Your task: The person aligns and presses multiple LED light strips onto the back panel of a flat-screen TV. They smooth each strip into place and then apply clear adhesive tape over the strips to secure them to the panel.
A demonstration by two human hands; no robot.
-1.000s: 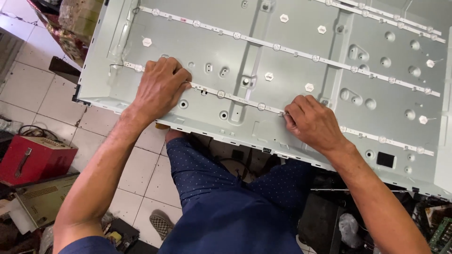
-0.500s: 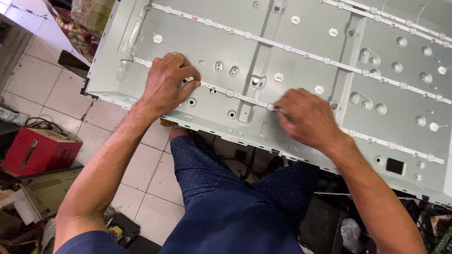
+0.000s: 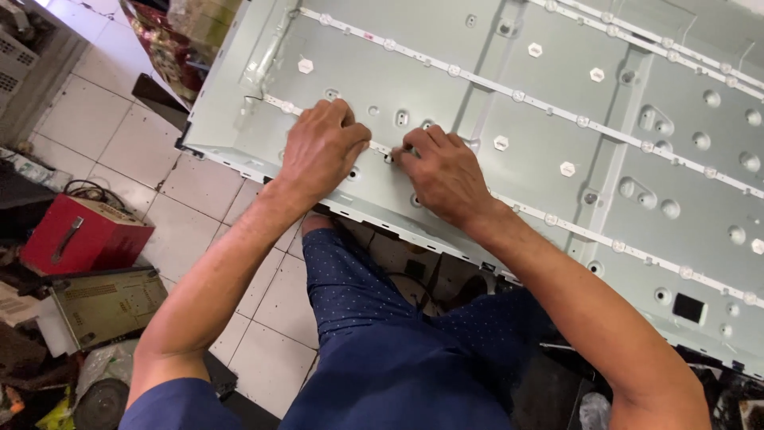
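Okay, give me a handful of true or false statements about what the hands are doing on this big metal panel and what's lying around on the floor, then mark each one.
1. Both hands rest on the nearest light strip of the pale metal panel. True.
2. The left hand and right hand are at opposite ends of the panel. False: they sit close together, near its left part.
3. A red case with a handle lies on the tiled floor. True.
4. The panel carries only one strip. False: several run across it.
5. The person wears dark blue dotted trousers. True.
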